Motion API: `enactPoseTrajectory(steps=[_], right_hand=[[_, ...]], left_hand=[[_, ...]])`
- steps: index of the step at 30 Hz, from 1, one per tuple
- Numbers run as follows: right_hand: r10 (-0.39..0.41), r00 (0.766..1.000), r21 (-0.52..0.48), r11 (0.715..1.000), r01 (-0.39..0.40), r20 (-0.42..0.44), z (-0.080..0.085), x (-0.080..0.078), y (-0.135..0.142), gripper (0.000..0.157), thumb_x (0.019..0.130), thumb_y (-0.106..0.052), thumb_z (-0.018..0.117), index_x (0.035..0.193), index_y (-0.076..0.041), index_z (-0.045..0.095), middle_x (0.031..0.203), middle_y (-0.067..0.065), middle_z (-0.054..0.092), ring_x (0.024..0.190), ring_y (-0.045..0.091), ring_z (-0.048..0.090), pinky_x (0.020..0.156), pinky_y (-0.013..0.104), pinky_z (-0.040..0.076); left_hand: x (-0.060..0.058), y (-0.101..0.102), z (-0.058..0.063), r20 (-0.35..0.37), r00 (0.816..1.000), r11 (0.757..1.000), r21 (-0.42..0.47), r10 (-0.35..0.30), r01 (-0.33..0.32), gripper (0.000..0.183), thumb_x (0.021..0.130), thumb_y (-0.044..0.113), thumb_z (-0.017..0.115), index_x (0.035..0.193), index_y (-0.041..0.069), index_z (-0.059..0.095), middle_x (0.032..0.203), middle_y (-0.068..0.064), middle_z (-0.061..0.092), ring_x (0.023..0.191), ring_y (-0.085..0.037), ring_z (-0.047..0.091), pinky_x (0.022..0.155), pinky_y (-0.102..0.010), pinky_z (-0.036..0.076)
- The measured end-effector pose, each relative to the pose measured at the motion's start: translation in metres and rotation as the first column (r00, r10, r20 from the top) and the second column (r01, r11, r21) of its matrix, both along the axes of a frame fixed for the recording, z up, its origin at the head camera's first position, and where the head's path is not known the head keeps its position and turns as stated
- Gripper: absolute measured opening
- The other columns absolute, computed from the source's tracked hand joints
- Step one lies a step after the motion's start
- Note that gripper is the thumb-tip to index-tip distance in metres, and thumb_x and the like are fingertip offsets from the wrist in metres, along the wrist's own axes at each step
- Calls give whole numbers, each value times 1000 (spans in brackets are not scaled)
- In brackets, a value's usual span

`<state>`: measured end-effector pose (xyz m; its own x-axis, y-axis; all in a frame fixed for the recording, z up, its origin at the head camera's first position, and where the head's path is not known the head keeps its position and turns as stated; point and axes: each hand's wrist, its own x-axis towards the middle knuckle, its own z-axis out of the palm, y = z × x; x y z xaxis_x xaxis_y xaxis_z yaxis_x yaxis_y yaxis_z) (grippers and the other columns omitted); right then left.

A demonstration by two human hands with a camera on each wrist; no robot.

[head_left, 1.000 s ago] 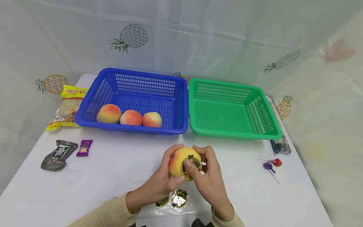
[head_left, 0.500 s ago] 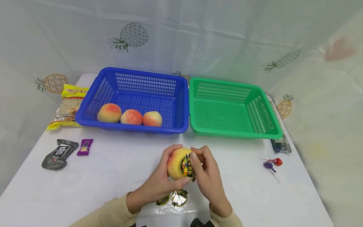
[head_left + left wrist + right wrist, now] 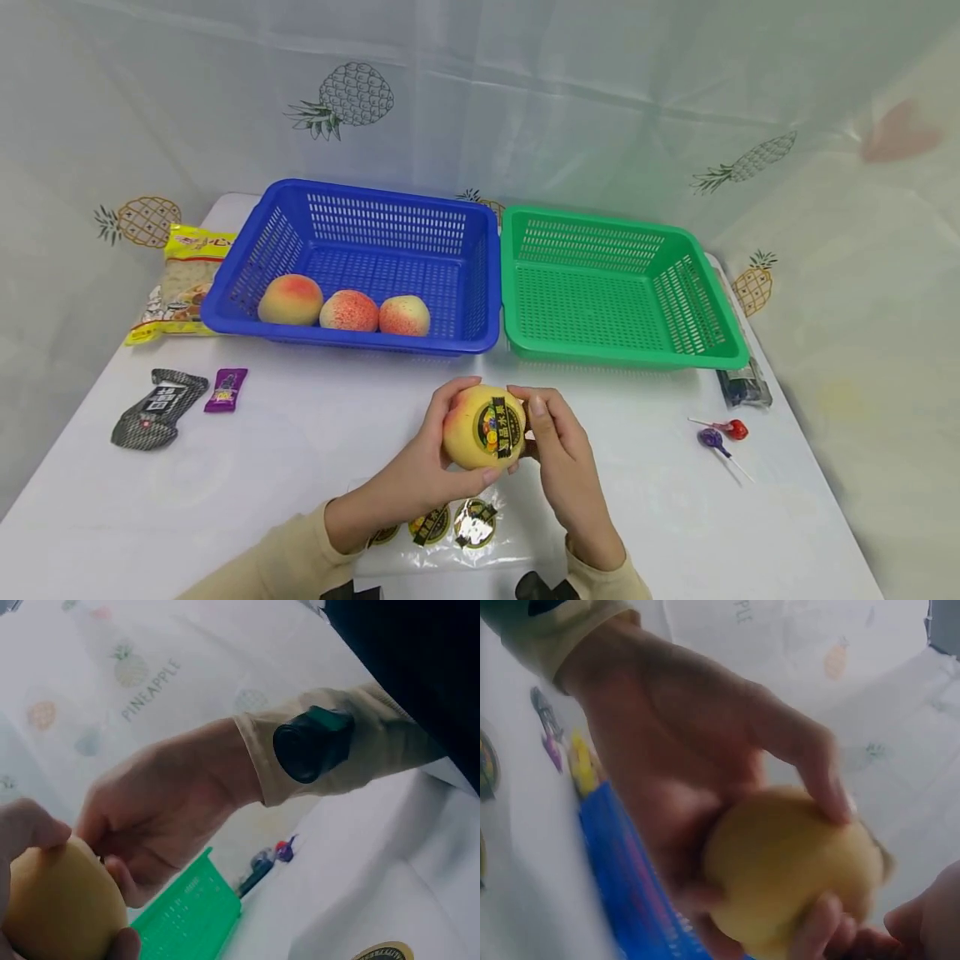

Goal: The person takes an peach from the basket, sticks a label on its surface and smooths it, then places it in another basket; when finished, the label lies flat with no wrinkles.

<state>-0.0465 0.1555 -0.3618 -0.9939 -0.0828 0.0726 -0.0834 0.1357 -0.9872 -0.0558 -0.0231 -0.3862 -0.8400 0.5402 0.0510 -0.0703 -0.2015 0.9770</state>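
Note:
A yellow peach with a red blush (image 3: 457, 425) is held above the table in the head view. A round black-and-gold sticker (image 3: 498, 427) faces up on it. My left hand (image 3: 431, 458) grips the peach from the left, thumb along its near side. On its right side my right hand (image 3: 566, 454) has curled fingers against the fruit; its thumb is raised off the sticker, and its other fingers are partly hidden. In the right wrist view the left hand (image 3: 682, 727) wraps the peach (image 3: 787, 862). Below the hands lies a clear sheet (image 3: 517, 533) with more round stickers (image 3: 475, 523).
A blue basket (image 3: 480, 275) holds three peaches (image 3: 348, 311) along its near side. Right of it stands a green basket (image 3: 622, 358). Small packets (image 3: 225, 390) and a yellow snack bag (image 3: 183, 279) lie left; two lollipops (image 3: 710, 439) and a dark packet (image 3: 742, 386) lie right.
The right thumb has lifted from the sticker and moved right, leaving the sticker in full view. The peach has turned slightly in the left hand's grip.

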Motion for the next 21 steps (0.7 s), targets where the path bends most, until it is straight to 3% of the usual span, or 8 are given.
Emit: enactPoseTrajectory(steps=[3, 5, 9, 11, 13, 15, 18, 21], right_hand=[[-88, 995, 123, 988, 94, -54, 7, -7, 19, 32, 97, -27, 32, 118, -12, 50, 84, 15, 50, 68, 21, 55, 58, 33, 50], [-207, 971, 279, 931, 233, -120, 13, -15, 40, 32, 95, -31, 36, 118, -14, 51, 86, 10, 52, 71, 18, 54, 62, 29, 49], [-432, 860, 549, 665, 507, -271, 23, -41, 98, 42, 93, -36, 41, 122, -7, 48, 106, 14, 50, 97, 21, 46, 76, 34, 41], [-513, 809, 621, 544, 565, -287, 26, -57, 129, 53, 92, -40, 38, 130, -3, 39, 119, 22, 40, 110, 29, 34, 82, 45, 36], [-565, 788, 692, 468, 549, -243, 27, -72, 158, 64, 92, -46, 31, 137, -1, 25, 129, 29, 25, 118, 38, 21, 86, 56, 29], [-595, 790, 762, 442, 473, -145, 24, -88, 181, 74, 90, -53, 20, 141, -1, 8, 136, 31, 11, 123, 43, 10, 88, 63, 23], [-582, 813, 836, 443, 324, -6, 14, -107, 202, 82, 87, -59, 6, 139, 3, -8, 138, 35, 0, 125, 51, 1, 89, 67, 19], [-556, 828, 859, 457, 231, 73, 6, -118, 207, 86, 85, -61, -1, 136, 6, -14, 138, 36, -8, 124, 54, -5, 88, 70, 17]], left_hand=[[-1, -1, 1, 26, 997, 995, -73, 68, -66, 85, 71, 12, 74, 133, 33, 19, 129, -1, 30, 104, -21, 51, 78, -31, 49], [-1, -1, 3, 1, 992, 980, -155, 127, -126, 85, 68, 20, 77, 132, 33, 22, 128, 1, 33, 100, -19, 53, 74, -31, 51], [-8, -2, 8, -157, 963, 913, -315, 221, -261, 84, 62, 40, 78, 129, 35, 28, 124, 7, 39, 98, -13, 51, 74, -28, 49], [-15, -1, 13, -257, 937, 864, -385, 237, -324, 83, 59, 49, 76, 127, 35, 31, 121, 11, 41, 98, -11, 50, 74, -28, 48], [-25, 3, 20, -342, 910, 809, -451, 233, -376, 82, 57, 57, 74, 125, 37, 33, 117, 14, 42, 97, -8, 49, 73, -27, 47], [-38, 9, 27, -420, 883, 754, -506, 208, -418, 81, 56, 61, 72, 123, 37, 35, 114, 16, 43, 97, -7, 46, 73, -27, 46], [-62, 23, 37, -507, 847, 699, -547, 161, -461, 79, 57, 62, 70, 122, 35, 35, 110, 14, 44, 96, -7, 42, 72, -28, 45], [-88, 39, 48, -553, 824, 676, -560, 125, -479, 80, 59, 59, 71, 124, 29, 35, 107, 7, 46, 94, -11, 41, 70, -28, 43]])
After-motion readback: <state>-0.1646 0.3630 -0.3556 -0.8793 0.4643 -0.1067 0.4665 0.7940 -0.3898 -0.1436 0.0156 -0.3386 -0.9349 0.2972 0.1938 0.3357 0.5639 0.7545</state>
